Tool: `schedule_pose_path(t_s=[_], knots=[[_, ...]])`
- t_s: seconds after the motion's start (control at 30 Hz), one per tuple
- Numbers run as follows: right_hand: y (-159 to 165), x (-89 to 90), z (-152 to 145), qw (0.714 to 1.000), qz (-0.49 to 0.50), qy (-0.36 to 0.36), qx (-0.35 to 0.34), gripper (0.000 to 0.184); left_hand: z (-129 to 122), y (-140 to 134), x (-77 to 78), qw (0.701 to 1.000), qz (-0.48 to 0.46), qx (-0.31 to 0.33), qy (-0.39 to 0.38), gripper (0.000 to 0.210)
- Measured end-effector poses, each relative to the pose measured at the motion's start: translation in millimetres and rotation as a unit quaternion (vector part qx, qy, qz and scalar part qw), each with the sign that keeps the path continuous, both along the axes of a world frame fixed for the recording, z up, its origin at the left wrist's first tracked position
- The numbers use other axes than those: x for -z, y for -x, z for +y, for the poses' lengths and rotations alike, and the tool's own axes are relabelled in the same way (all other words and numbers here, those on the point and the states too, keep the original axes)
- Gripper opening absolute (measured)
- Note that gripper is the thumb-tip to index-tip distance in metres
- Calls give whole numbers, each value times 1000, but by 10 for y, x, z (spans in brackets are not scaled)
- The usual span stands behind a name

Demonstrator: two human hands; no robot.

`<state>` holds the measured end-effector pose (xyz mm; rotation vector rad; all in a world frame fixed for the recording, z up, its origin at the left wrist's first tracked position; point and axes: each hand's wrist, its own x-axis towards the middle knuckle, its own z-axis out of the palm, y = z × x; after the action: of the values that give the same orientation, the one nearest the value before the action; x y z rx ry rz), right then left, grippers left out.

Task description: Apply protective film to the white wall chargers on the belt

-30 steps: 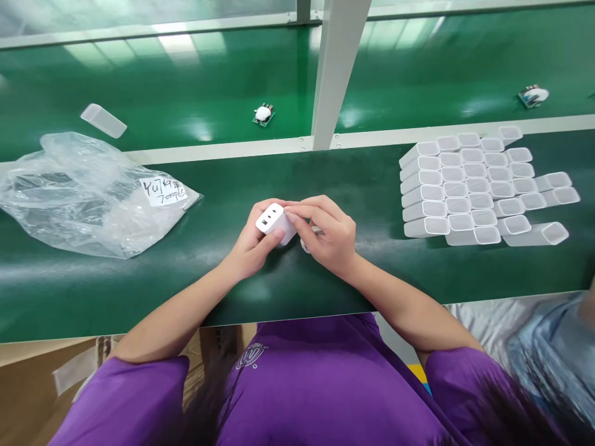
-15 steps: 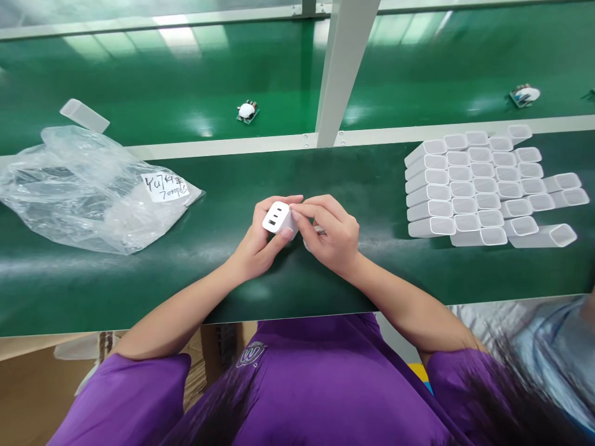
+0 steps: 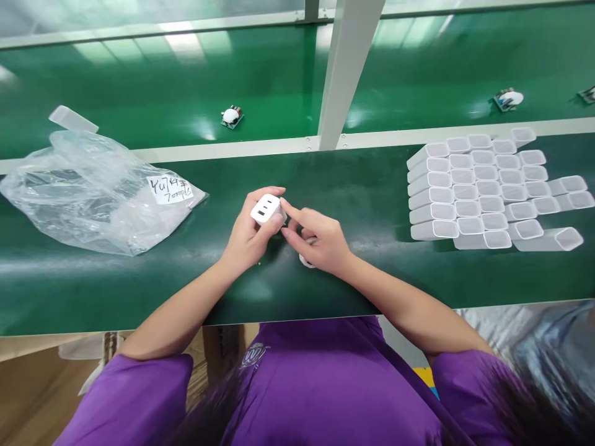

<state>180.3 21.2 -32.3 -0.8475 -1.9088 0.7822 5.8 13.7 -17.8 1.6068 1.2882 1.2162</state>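
My left hand [image 3: 253,229] is closed around a white USB charger [image 3: 265,209], its port face turned up towards me. Dark port openings show on that face. At the charger's right side is my right hand [image 3: 320,238], index finger on its edge and thumb close below. Under the curled fingers of that hand, a small white rounded object [image 3: 307,261] shows in part; the rest is hidden by the hand.
A clear plastic bag [image 3: 88,192] with a handwritten label lies left on the green table. Rows of translucent white sleeves [image 3: 478,192] stand at right. Beyond the rail are a loose sleeve [image 3: 73,119] and small circuit boards [image 3: 231,116]. A grey post [image 3: 348,68] rises mid-view.
Both hands and the charger have shifted slightly left. My right index finger has straightened along the charger's edge, and more of the white rounded object shows. Circuit boards at the back have moved left.
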Motion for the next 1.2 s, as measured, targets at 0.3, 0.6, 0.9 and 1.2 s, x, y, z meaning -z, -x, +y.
schedule_pose_path(t_s=[0.3, 0.6, 0.9, 1.2], knots=[[-1, -38, -24, 978, 4, 140, -151, 61, 44, 12, -88, 991, -113, -37, 62, 33], [-31, -129, 63, 939, 129, 296, -117, 45, 74, 29, -26, 984, -148, -31, 92, 35], [-70, -132, 352, 784, 290, 549, 0, 37, 84, -2, -52, 959, -227, 42, 167, 41], [-27, -217, -5, 961, 160, 223, 27, 22, 6, -35, -33, 962, -180, 74, 193, 41]])
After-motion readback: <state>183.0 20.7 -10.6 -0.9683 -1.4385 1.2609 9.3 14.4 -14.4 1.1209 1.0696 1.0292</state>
